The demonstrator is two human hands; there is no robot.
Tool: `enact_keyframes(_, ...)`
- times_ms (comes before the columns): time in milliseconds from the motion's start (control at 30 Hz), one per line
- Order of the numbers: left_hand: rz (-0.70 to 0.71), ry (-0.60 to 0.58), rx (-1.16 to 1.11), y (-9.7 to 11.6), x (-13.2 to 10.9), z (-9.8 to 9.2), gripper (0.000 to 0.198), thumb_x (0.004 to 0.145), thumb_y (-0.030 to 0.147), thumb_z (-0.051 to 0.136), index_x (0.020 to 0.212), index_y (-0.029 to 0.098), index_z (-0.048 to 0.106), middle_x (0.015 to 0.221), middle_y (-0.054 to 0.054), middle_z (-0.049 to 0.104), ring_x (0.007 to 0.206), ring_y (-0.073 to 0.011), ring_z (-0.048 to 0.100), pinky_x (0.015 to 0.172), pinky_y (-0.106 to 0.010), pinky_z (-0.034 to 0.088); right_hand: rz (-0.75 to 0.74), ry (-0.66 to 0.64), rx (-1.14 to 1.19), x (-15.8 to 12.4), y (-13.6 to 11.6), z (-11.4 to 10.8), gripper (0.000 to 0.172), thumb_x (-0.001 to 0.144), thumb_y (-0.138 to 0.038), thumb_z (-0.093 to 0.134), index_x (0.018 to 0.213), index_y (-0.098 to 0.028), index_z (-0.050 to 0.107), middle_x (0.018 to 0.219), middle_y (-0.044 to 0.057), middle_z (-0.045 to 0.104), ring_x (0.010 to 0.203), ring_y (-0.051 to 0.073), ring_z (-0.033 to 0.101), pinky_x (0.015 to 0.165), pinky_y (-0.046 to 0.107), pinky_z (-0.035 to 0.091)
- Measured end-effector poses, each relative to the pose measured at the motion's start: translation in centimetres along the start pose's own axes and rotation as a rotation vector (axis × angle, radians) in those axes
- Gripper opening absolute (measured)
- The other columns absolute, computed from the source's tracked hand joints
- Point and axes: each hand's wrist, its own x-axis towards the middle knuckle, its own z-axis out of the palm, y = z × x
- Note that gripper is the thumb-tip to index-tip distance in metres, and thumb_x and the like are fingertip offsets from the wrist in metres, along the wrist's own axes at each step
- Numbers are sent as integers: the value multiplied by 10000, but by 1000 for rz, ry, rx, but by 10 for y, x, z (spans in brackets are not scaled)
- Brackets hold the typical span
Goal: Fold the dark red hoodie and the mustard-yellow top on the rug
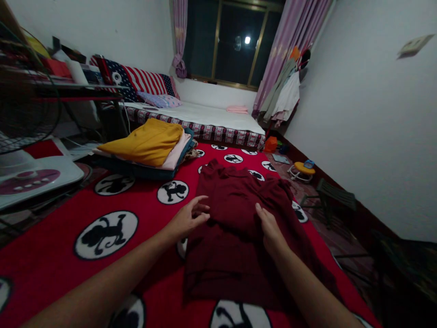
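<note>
A dark maroon garment (235, 255) lies spread, with some wrinkles, on a red blanket (150, 228) patterned with black monkey figures in white ovals. Over the garment's left side is my left hand (189, 218), its fingers apart and slightly curled, holding nothing. My right hand (271, 230) is above the garment's right half, thumb side up, with nothing visible in it. Whether its fingertips touch the cloth cannot be made out. Beyond my left hand sits a stack of folded clothes, a mustard-yellow piece (146, 141) on top and a pale pink one (177, 152) beneath.
At the left stand a fan (23, 105) and a cluttered table (85, 89). A bed (205, 114) is under the window. To the right are a small yellow stool (302, 168), a dark folding stool (336, 196) and clothes hanging (287, 95) near the curtain.
</note>
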Motion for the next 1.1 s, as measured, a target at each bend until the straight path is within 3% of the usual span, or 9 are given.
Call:
enact_keyframes(267,181,197,411,11,26,28,641,693,408,712,1265,188,524,1079,-95,646,952,-236,614,859,-369,476,-78,-93,-13,0,11,-4,594,579,-346,792,1121,-174,622,1096,74,699,1037,275,635,971,437,455)
enact_keyframes(400,27,199,189,17,37,35,617,676,353,709,1231,162,519,725,13,601,648,-151,579,603,-253,452,-118,-208,157,0,-5,6,600,582,-322,792,1146,-208,623,1170,41,678,1117,253,602,1019,412,424)
enact_keyframes(500,68,218,73,24,26,32,463,731,338,642,1156,179,549,617,59,510,562,-115,518,522,-202,372,-149,-218,203,-6,-10,8,608,617,-347,770,1186,-223,594,1181,43,673,1117,243,602,996,404,442)
enact_keyframes(600,64,223,298,24,2,25,418,713,283,663,1113,188,590,592,64,486,558,-116,503,525,-206,344,-63,-209,8,-13,-1,0,576,616,-357,742,1144,-185,590,1105,83,693,1043,250,632,923,396,480)
enact_keyframes(700,19,93,555,18,-21,19,408,717,248,674,1118,201,623,614,45,537,592,-139,538,550,-228,360,-63,-205,-309,-23,10,-12,552,668,-356,674,1169,-161,549,1002,90,698,957,239,652,855,379,501)
enact_keyframes(833,92,35,796,23,-39,15,244,775,239,643,1011,270,697,817,-12,630,759,-181,601,658,-269,435,-283,-170,-848,-42,0,-22,499,773,-335,598,1241,-180,519,979,89,673,906,251,654,802,388,508)
enact_keyframes(967,335,72,841,41,-35,22,148,821,233,614,928,239,715,1065,-54,623,1015,-209,579,876,-317,466,-673,-87,-1123,-55,-21,-12,503,818,-315,586,1299,-196,498,1340,145,514,1205,306,514,968,472,443)
enact_keyframes(1033,409,8,789,42,-31,29,209,852,270,593,1028,225,697,1190,-64,609,1107,-206,560,967,-326,446,-835,-198,-1136,-60,-19,-5,542,842,-322,576,1352,-184,454,1429,134,444,1313,279,413,1083,483,346)
enact_keyframes(1100,412,-100,781,35,-34,34,308,853,293,594,1143,210,660,1300,-77,579,1192,-217,535,1028,-344,422,-884,-430,-1150,-68,-7,-1,579,859,-331,564,1394,-172,414,1464,122,419,1358,252,365,1126,476,298)
